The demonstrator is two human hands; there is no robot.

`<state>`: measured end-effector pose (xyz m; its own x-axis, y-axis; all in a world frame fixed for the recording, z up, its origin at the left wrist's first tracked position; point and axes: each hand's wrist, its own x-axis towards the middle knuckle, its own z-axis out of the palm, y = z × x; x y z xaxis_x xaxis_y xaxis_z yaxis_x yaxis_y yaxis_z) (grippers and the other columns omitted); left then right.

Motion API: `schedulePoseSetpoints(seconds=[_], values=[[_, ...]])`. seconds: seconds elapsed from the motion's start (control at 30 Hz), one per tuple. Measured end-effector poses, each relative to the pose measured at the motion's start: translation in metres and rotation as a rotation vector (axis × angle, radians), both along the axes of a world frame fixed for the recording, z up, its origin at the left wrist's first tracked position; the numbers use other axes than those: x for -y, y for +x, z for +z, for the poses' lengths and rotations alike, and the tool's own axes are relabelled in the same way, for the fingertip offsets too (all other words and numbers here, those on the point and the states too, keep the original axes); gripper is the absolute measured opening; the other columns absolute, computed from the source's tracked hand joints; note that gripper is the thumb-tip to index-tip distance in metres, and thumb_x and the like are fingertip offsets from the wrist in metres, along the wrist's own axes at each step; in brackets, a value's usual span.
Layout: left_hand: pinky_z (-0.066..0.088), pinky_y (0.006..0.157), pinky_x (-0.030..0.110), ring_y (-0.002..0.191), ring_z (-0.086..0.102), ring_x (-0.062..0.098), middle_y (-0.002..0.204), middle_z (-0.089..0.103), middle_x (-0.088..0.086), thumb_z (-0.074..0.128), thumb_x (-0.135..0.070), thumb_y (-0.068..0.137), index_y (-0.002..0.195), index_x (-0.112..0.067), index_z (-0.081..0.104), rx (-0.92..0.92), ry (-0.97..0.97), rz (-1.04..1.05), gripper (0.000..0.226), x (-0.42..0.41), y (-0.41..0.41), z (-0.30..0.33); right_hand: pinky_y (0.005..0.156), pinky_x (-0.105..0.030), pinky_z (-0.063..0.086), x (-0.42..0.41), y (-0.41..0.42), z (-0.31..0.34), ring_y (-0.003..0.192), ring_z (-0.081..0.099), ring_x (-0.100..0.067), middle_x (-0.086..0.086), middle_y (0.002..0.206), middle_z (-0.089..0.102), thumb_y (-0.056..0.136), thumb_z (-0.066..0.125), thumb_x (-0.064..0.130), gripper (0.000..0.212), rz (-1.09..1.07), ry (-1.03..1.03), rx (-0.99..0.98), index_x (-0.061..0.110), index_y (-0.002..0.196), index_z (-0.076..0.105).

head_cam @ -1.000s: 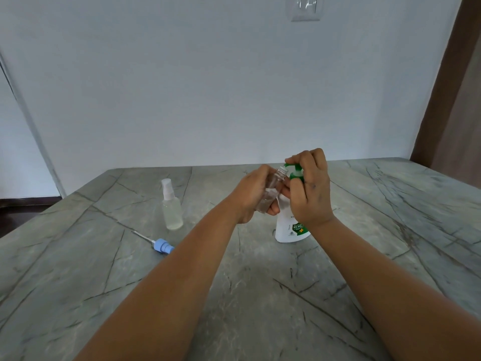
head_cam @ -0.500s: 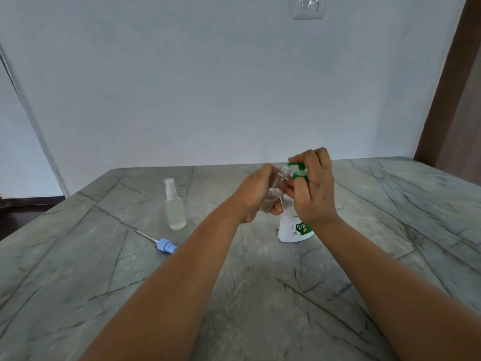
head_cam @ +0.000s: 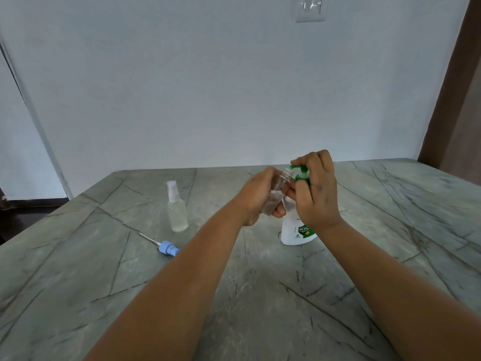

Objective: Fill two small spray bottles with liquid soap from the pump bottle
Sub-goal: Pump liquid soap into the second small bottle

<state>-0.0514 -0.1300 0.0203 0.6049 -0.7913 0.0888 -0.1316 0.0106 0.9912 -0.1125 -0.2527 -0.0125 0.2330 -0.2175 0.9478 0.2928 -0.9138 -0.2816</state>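
Note:
My left hand (head_cam: 256,198) holds a small clear uncapped spray bottle (head_cam: 277,195), tilted, with its threaded mouth just under the green pump spout. My right hand (head_cam: 316,192) is wrapped over the green pump head (head_cam: 302,174) of the white pump bottle (head_cam: 292,230), which stands on the table. A second small spray bottle (head_cam: 177,208), with a white sprayer on and clear liquid inside, stands upright to the left. A blue spray cap (head_cam: 168,248) with its thin tube lies on the table in front of that one.
The grey marbled table (head_cam: 260,295) reaches to a white wall at the back. Its left edge drops to a dark floor (head_cam: 23,212). A brown door frame (head_cam: 447,82) stands at the right.
Both hands and bottles hold nearly the same pose. The green pump head shows a little more above my right hand's fingers.

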Motion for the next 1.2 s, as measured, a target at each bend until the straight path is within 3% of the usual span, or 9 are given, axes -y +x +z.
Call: schedulePoseSetpoints(seconds=[0.17,0.37,0.6,0.77,0.9,1.07,1.2], values=[[0.045,0.046,0.023,0.042,0.051,0.019,0.088,0.062,0.021,0.029,-0.026,0.104,0.097,-0.005,0.062,-0.006,0.002,0.007,0.04,0.0007,-0.0004,0.0012,0.062,-0.033,0.042,0.0004,0.0003,0.0017,0.078,0.047,-0.021,0.001,0.093,0.041,0.071,0.037,0.009,0.028,0.013,0.014,0.01,0.003,0.09,0.056],[0.045,0.045,0.024,0.043,0.051,0.02,0.075,0.067,0.01,0.029,-0.026,0.104,0.088,-0.008,0.063,-0.007,0.003,0.001,0.041,-0.0005,-0.0016,0.0017,0.061,-0.039,0.043,-0.0003,0.0016,0.0026,0.075,0.048,-0.026,0.003,0.089,0.041,0.072,0.038,0.007,0.021,0.015,0.031,0.025,0.002,0.084,0.055],[0.045,0.044,0.023,0.044,0.051,0.021,0.081,0.066,0.013,0.028,-0.026,0.104,0.093,-0.006,0.062,-0.014,-0.005,-0.006,0.041,-0.0008,-0.0001,0.0007,0.064,-0.03,0.039,-0.0018,-0.0003,0.0017,0.078,0.046,-0.02,0.002,0.094,0.04,0.072,0.037,0.012,0.029,0.002,0.019,0.004,0.003,0.091,0.055],[0.044,0.045,0.022,0.043,0.052,0.02,0.089,0.063,0.019,0.029,-0.026,0.103,0.092,-0.007,0.062,-0.017,-0.003,-0.017,0.04,-0.0004,-0.0003,0.0003,0.062,-0.034,0.042,-0.0021,0.0001,0.0024,0.077,0.048,-0.024,0.012,0.09,0.039,0.071,0.038,0.009,0.024,0.025,0.075,0.007,0.003,0.086,0.056],[0.045,0.047,0.023,0.043,0.052,0.021,0.081,0.067,0.013,0.029,-0.025,0.103,0.088,-0.009,0.063,-0.02,-0.009,-0.02,0.04,-0.0001,0.0006,0.0,0.062,-0.034,0.041,-0.0028,0.0003,0.0024,0.076,0.047,-0.022,0.013,0.088,0.038,0.071,0.039,0.005,0.021,0.025,0.074,0.015,0.003,0.083,0.055],[0.045,0.047,0.023,0.044,0.051,0.021,0.081,0.067,0.012,0.028,-0.026,0.104,0.092,-0.007,0.063,-0.023,-0.01,-0.02,0.041,-0.0003,0.0008,0.0003,0.065,-0.031,0.042,-0.0033,-0.002,0.001,0.08,0.048,-0.022,0.001,0.094,0.04,0.07,0.038,0.007,0.027,0.03,0.075,-0.011,0.004,0.091,0.055],[0.046,0.048,0.024,0.044,0.051,0.021,0.081,0.068,0.012,0.03,-0.026,0.103,0.09,-0.008,0.064,-0.025,-0.012,-0.02,0.041,-0.0004,0.0005,0.0006,0.063,-0.034,0.044,-0.003,-0.0008,0.003,0.079,0.049,-0.024,0.004,0.092,0.04,0.071,0.036,0.009,0.027,0.042,0.099,0.0,0.003,0.088,0.056]])
